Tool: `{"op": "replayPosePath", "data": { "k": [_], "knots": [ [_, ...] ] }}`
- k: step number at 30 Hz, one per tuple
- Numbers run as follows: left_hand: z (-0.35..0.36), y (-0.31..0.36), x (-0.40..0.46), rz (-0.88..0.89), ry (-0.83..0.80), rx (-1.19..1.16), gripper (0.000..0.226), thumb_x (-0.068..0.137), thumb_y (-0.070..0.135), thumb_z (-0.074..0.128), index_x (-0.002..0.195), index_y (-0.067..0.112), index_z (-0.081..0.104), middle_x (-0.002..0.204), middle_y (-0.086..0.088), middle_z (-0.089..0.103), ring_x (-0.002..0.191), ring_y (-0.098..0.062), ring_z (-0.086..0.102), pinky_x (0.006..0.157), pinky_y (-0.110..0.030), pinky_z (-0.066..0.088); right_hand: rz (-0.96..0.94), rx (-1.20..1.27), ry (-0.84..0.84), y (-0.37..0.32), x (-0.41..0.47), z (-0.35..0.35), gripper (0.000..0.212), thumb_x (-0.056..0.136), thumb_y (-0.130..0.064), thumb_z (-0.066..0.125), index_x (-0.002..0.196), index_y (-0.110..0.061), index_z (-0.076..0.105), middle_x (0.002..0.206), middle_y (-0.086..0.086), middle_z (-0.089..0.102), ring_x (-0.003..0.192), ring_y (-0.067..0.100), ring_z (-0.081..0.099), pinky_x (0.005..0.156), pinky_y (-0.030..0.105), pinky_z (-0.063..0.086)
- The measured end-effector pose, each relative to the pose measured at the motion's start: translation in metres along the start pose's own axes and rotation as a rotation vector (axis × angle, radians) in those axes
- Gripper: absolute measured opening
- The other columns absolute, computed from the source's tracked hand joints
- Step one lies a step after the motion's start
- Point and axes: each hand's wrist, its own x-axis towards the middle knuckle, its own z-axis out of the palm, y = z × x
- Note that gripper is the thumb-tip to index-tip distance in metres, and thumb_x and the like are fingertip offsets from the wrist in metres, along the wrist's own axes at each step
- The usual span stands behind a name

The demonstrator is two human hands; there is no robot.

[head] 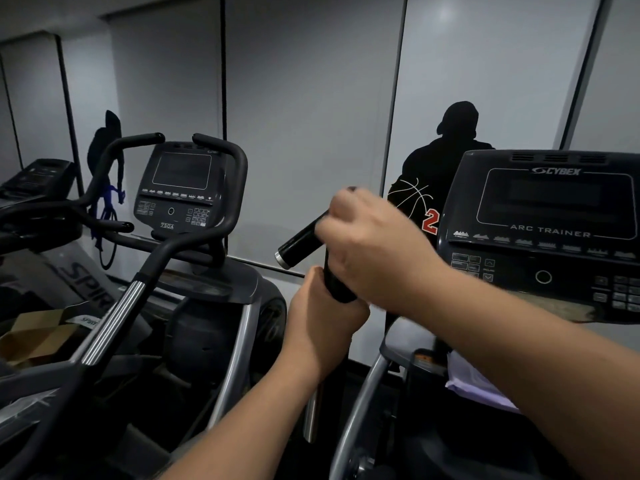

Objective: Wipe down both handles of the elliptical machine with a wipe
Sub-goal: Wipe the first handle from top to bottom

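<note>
both hands are closed round the same black handle (300, 241), the left-side one of the near machine. from the head camera, the left hand (323, 317) grips the upright part of the foam low down, fingers wrapped away from view, with the chrome tube (312, 407) showing below the wrist. the right hand (375, 242) is curled over the bend above it, knuckles up, blurred along its edges. whether a wipe sits inside that fist i cannot tell; no cloth or paper shows past the fingers. the short end of the handle pokes out down-left of the right hand, glossy black with a silver cap. the part of the handle under both palms is hidden.

just to the right stands the console (543, 233), marked cybex and arc trainer, its dark screen cut off by the frame edge. the right forearm crosses its lower corner. the machine's other handle is not in view. something pale and crumpled (474, 382) lies below the forearm, on the machine's frame; too covered to name.

to the left is a second machine (180, 192) with its own console and curved bars, well apart from the hands. a cardboard box (38, 336) sits on the floor at far left, half in shadow. on the grey wall panels behind, a dark figure (446, 161) with a basketball drawing and a red numeral shows, partly blocked by the console.
</note>
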Motion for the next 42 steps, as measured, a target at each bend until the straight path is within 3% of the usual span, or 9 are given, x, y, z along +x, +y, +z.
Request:
{"op": "replayPosePath", "data": {
  "k": [3,8,12,14,20,26,32,37,42],
  "knots": [
    [-0.002,-0.006,-0.003,0.179,-0.068,0.094,0.04,0.07,0.019,0.061,0.1,0.042,0.048,0.089,0.025,0.056,0.087,0.019,0.057,0.072,0.001,0.041,-0.18,-0.04,-0.177,-0.023,-0.026,-0.007,0.012,0.074,-0.005,0.064,0.074,-0.011,0.053,0.08,0.01,0.051,0.068,0.025,0.043,0.056,0.037,0.035],
    [0.001,-0.009,0.0,-0.091,0.012,-0.001,0.02,0.072,0.033,0.073,0.078,0.02,0.059,0.06,0.008,0.058,0.048,-0.005,0.047,0.044,-0.014,0.037,-0.061,-0.146,-0.183,0.005,0.012,-0.015,0.009,0.074,-0.007,0.068,0.072,-0.01,0.06,0.077,0.01,0.056,0.066,0.03,0.05,0.056,0.037,0.041],
    [0.002,-0.011,-0.003,0.189,0.068,0.171,0.033,0.067,-0.007,0.079,0.095,0.009,0.069,0.075,0.014,0.063,0.063,0.016,0.054,0.06,0.001,0.041,-0.201,-0.102,-0.315,-0.027,-0.005,-0.01,0.015,0.063,-0.004,0.068,0.068,-0.013,0.056,0.075,0.009,0.052,0.065,0.027,0.05,0.058,0.035,0.032],
    [0.001,-0.007,-0.001,0.184,0.077,0.246,0.03,0.058,0.001,0.083,0.081,0.012,0.067,0.071,0.002,0.068,0.054,0.01,0.055,0.048,-0.005,0.041,-0.202,-0.094,-0.339,-0.022,-0.006,-0.014,0.014,0.066,-0.004,0.067,0.071,-0.012,0.056,0.075,0.01,0.052,0.063,0.027,0.049,0.056,0.036,0.036],
    [0.0,-0.004,-0.004,-0.195,-0.029,-0.033,0.024,0.076,0.034,0.076,0.084,0.025,0.055,0.071,0.008,0.06,0.062,-0.008,0.056,0.055,-0.026,0.046,0.244,-0.088,-0.116,0.041,0.038,-0.009,0.017,0.096,-0.016,0.051,0.093,-0.005,0.063,0.093,0.014,0.055,0.076,0.038,0.056,0.065,0.041,0.051],
    [0.002,-0.002,0.0,-0.188,-0.015,0.011,0.027,0.072,0.037,0.075,0.082,0.021,0.055,0.063,0.003,0.063,0.047,-0.008,0.048,0.043,-0.027,0.041,0.049,0.049,-0.045,-0.007,-0.019,0.001,0.005,0.084,0.0,0.061,0.084,0.001,0.066,0.082,0.017,0.054,0.064,0.03,0.047,0.054,0.039,0.039],
    [0.001,0.0,-0.001,-0.242,-0.003,0.028,0.027,0.073,0.034,0.076,0.082,0.025,0.053,0.071,0.009,0.06,0.062,-0.009,0.056,0.054,-0.024,0.04,0.543,0.262,0.338,0.021,-0.001,0.015,0.013,0.097,-0.014,0.06,0.097,-0.004,0.069,0.094,0.01,0.056,0.076,0.022,0.056,0.069,0.043,0.051],
    [-0.002,0.0,0.0,-0.224,-0.08,-0.08,0.038,0.069,0.058,0.065,0.084,0.024,0.057,0.069,0.007,0.066,0.059,-0.009,0.057,0.051,-0.029,0.047,0.397,0.35,0.255,-0.041,-0.064,0.02,0.014,0.096,-0.007,0.059,0.1,0.003,0.069,0.093,0.01,0.055,0.078,0.022,0.056,0.063,0.04,0.05],
    [-0.011,-0.009,0.001,-0.151,-0.266,-0.114,0.034,0.066,0.026,0.08,0.092,0.017,0.06,0.076,-0.013,0.06,0.07,-0.014,0.054,0.063,-0.042,0.049,0.574,0.442,0.447,-0.023,-0.044,0.021,0.015,0.091,0.007,0.058,0.099,-0.004,0.066,0.096,0.0,0.052,0.081,0.004,0.055,0.072,0.019,0.047]
  ]
}}
